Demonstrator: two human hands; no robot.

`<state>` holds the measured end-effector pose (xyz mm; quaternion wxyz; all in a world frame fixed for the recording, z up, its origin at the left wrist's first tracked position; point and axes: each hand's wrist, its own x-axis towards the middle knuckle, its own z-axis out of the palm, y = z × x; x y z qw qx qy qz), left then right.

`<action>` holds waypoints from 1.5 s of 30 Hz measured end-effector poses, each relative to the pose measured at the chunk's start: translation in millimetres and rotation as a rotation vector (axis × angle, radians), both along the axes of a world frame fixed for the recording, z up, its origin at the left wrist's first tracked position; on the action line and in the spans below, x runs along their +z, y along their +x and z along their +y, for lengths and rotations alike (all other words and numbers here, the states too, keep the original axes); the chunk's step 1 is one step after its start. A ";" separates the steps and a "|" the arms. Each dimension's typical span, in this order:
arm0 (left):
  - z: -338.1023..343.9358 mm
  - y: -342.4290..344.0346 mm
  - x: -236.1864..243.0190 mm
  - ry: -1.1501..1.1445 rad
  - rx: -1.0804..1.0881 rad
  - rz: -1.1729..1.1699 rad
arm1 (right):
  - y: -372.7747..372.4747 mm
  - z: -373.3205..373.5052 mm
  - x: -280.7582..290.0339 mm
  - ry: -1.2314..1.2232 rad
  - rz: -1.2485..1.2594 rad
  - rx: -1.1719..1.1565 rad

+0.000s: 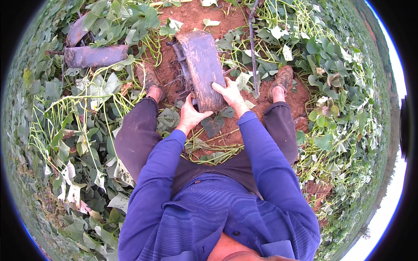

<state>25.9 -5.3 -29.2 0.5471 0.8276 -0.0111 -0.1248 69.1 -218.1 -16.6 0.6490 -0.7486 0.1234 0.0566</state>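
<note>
A broad spread of green leafy vines with pale stems (335,143) surrounds a patch of reddish-brown bare soil (187,18). Against it show a dark-blue long-sleeved striped shirt (200,204) and dark trousers (138,130), the legs set wide apart.

A long, slightly curved, dark-grey panel with brown smears (204,65) lies directly ahead of the person, between the feet, its long side running away from the body. Ribbed, jagged parts line its left edge. Whether its underside rests on the soil cannot be told.

Both hands are at the panel's near end, so most of its length extends beyond them. The right hand (230,93) is clamped on the right edge, thumb lying across the upper face and fingers at the side. The left hand (192,116) is at the near left corner, thumb and fingers spread apart, the fingers against the left edge and the thumb just beside the near end; how firmly it grips cannot be told.

To the left, well apart from both hands, a shorter grey rectangular piece (96,56) lies among the leaves. Right of the panel stands out a thin dark rod (253,48). Smallest are two brown soil-caked shoes (284,77), one on either side.
</note>
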 end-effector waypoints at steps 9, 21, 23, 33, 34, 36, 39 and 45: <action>6.8 -4.5 27.8 -0.199 0.117 -0.003 | 16.5 15.3 57.7 -0.069 0.187 0.072; 16.0 44.8 31.0 -0.513 0.220 0.126 | -17.9 20.4 19.9 -0.206 -0.094 0.128; 11.3 38.3 26.6 -0.494 0.273 0.092 | -30.9 17.5 -1.8 -0.031 -0.062 0.066; 12.1 -26.2 16.7 0.193 0.001 -0.004 | -40.1 28.1 -25.9 0.150 -0.067 -0.127; 11.3 -26.1 16.5 0.189 0.026 -0.016 | -41.7 30.7 -25.9 0.162 -0.052 -0.127; 8.1 -28.2 13.5 0.173 0.062 -0.046 | -45.6 31.3 -21.0 0.168 -0.047 -0.113; 7.1 -28.5 0.9 0.193 0.077 -0.128 | -49.4 16.1 -20.3 0.086 -0.156 0.005; 15.2 -28.8 -1.5 0.251 0.006 -0.164 | -36.0 -68.0 -68.1 -0.120 0.070 -0.343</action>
